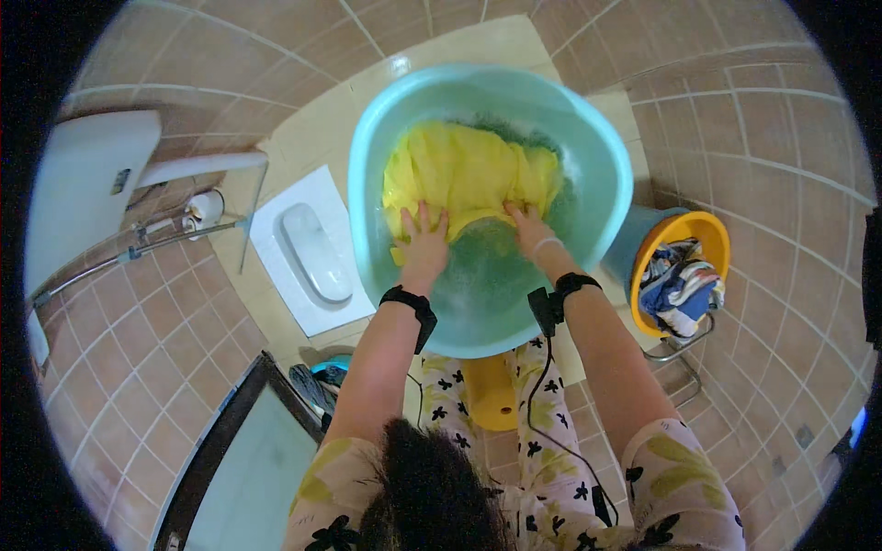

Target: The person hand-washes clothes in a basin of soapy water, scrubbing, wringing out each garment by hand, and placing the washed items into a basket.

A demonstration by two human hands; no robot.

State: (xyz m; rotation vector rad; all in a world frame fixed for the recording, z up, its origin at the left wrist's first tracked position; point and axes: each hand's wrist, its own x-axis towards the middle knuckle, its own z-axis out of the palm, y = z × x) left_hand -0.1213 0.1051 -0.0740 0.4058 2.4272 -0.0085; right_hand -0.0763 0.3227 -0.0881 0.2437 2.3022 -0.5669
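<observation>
A large turquoise basin (369,138) holds sudsy water and a soaked yellow cloth (459,165), perhaps a garment, spread across its far half. My left hand (424,244) rests with spread fingers on the near edge of the cloth. To its right, my right hand (533,235) presses its fingertips on the same edge, fingers somewhat apart and bent down, partly in the water. Both wrists carry black bands, and a cable runs down from the right one. Suds hide the basin's bottom.
An orange-rimmed bucket (726,253) of clothes stands right of the basin on a metal-legged stand. At left are a white squat toilet (317,257), a paper roll (205,208) and a glass panel. An orange-yellow stool (491,395) shows between my knees. Tiled walls surround the spot.
</observation>
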